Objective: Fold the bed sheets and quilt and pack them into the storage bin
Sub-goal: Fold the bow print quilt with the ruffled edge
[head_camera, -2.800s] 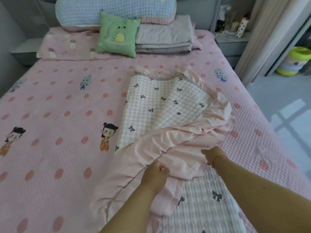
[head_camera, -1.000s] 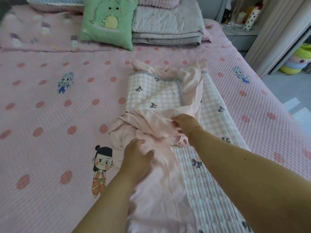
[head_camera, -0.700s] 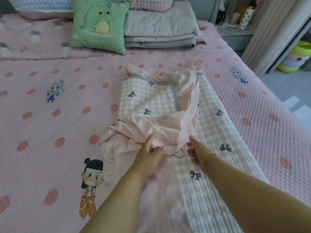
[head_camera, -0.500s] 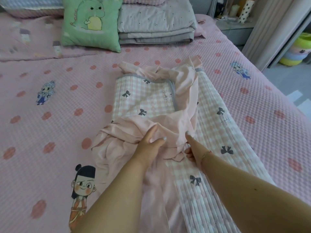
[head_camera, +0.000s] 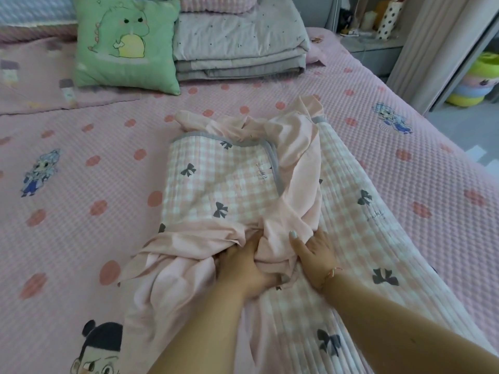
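Head view: the sheet (head_camera: 272, 201), checked with bows and a plain pink skirt, lies mid-bed (head_camera: 81, 157), folded into a long strip running from the person toward the pillows, slightly rightward. The left hand (head_camera: 243, 268) grips the bunched pink skirt, fingers buried in the folds, likely to gather the loose fabric inward. The right hand (head_camera: 313, 252) lies beside it, fingers spread, thumb up against the same bunch, seemingly pinning it so the fold keeps. A folded grey quilt (head_camera: 237, 47) sits by the green cushion (head_camera: 124, 44)
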`<state>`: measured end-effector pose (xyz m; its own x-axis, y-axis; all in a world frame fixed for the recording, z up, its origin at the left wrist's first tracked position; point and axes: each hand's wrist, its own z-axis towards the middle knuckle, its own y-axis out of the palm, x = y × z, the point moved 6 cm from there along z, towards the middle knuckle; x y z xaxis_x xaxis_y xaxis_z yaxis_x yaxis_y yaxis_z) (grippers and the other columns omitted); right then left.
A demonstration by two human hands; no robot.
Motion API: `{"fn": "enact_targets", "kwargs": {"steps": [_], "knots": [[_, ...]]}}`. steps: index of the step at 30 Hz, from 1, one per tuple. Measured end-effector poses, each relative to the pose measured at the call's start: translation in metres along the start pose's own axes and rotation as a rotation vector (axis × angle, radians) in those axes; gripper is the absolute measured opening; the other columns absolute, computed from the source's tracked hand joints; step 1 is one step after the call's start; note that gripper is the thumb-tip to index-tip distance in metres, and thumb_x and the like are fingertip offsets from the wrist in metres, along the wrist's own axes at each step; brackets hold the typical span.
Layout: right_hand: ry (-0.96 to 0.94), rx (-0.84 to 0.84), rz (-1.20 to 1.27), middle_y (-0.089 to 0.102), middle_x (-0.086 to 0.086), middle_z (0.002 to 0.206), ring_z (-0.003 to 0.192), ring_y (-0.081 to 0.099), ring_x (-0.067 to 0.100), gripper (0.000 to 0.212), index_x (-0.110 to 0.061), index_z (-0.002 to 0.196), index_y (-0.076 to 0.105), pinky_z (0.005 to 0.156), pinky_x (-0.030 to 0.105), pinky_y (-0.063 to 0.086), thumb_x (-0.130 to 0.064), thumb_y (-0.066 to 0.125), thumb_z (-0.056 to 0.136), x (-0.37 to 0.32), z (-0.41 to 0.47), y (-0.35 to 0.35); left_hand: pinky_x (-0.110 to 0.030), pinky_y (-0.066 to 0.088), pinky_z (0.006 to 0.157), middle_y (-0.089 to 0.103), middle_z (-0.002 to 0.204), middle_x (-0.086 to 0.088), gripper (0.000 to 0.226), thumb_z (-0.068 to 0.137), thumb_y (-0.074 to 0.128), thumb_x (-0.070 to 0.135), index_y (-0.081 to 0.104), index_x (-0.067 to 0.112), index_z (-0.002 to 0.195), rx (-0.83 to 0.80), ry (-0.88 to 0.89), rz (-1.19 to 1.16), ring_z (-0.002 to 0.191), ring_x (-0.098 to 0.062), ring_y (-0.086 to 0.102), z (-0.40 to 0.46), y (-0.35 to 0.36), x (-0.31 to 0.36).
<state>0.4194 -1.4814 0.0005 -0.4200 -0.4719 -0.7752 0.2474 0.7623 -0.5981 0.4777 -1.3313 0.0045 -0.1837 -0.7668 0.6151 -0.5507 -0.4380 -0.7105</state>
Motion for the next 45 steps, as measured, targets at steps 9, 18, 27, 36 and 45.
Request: {"fn": "enact_targets", "kwargs": {"steps": [9, 18, 27, 36, 45], "knots": [[0.007, -0.077, 0.239, 0.061, -0.006, 0.113, 0.115, 0.052, 0.012, 0.051, -0.028, 0.116, 0.063, 0.096, 0.019, 0.040, -0.061, 0.040, 0.085, 0.006, 0.013, 0.002, -0.025, 0.040, 0.094, 0.062, 0.113, 0.021, 0.064, 0.061, 0.075, 0.061, 0.056, 0.042, 0.120, 0.178, 0.091, -0.027, 0.109, -0.004, 0.052, 0.017, -0.003, -0.006], [0.261, -0.140, 0.595, 0.057, -0.012, 0.106, 0.104, 0.051, 0.009, 0.031, -0.025, 0.119, 0.052, 0.095, 0.022, 0.035, -0.042, 0.039, 0.096, 0.020, 0.016, 0.000, -0.025, 0.040, 0.075, 0.065, 0.103, 0.006, 0.023, 0.089, 0.049, 0.017, 0.061, 0.029, 0.105, 0.140, 0.012, 0.096, 0.098, -0.017, 0.058, 0.034, -0.025, 0.012], [0.339, -0.116, 0.633, 0.067, 0.004, 0.113, 0.110, 0.060, 0.019, 0.057, -0.018, 0.111, 0.066, 0.105, 0.037, 0.041, -0.061, 0.042, 0.082, 0.020, 0.019, -0.001, -0.048, 0.057, 0.078, 0.062, 0.111, -0.030, 0.075, 0.066, 0.036, 0.087, 0.045, 0.043, 0.127, -0.678, -0.399, -0.907, 0.087, -0.040, 0.069, -0.018, -0.007, 0.054], [0.379, -0.075, 0.735, 0.050, 0.006, 0.139, 0.131, 0.044, 0.023, 0.069, -0.014, 0.138, 0.048, 0.114, 0.043, 0.029, -0.062, 0.041, 0.089, 0.036, 0.025, 0.005, -0.030, 0.038, 0.068, 0.063, 0.092, -0.011, 0.061, 0.086, 0.053, 0.059, 0.068, 0.009, 0.117, -0.376, -0.340, -1.403, 0.065, -0.017, 0.038, 0.022, 0.031, 0.051], [0.172, -0.227, 0.638, 0.047, -0.013, 0.137, 0.137, 0.034, 0.007, 0.052, -0.029, 0.120, 0.057, 0.120, 0.033, 0.017, -0.061, 0.049, 0.079, 0.021, 0.023, 0.008, -0.042, 0.050, 0.085, 0.060, 0.116, 0.008, 0.034, 0.085, 0.048, 0.047, 0.055, 0.050, 0.118, 0.402, 0.076, -0.590, 0.114, -0.027, 0.055, 0.078, -0.151, 0.061]]}}
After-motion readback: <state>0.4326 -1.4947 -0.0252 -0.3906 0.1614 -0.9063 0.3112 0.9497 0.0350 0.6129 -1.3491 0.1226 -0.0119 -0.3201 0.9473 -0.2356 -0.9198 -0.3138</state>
